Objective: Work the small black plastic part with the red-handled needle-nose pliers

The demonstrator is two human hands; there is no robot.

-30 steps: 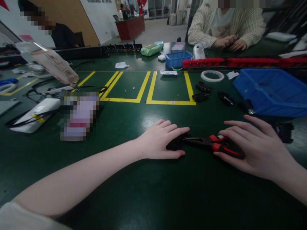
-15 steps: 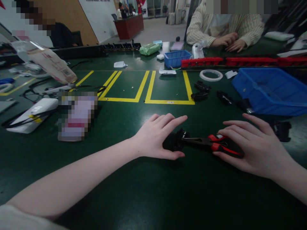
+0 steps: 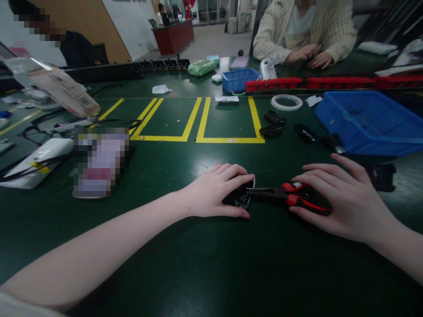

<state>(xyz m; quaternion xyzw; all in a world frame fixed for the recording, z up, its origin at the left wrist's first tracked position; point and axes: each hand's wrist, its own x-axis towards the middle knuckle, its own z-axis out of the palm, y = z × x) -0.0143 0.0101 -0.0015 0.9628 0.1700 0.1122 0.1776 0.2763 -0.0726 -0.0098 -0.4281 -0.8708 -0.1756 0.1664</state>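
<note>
Filling the space before me, the green table [image 3: 185,264] is carrying a big blue bin [image 3: 373,145] at the right. Nearer, the left hand [image 3: 220,191] is curving low, thumb and fingers grasping, while the right hand [image 3: 350,200] is clutching red-handled pliers [image 3: 292,200]. Their slim tips are pointing left and meeting a small black part [image 3: 243,200], which the left hand is holding at the table's surface.
</note>
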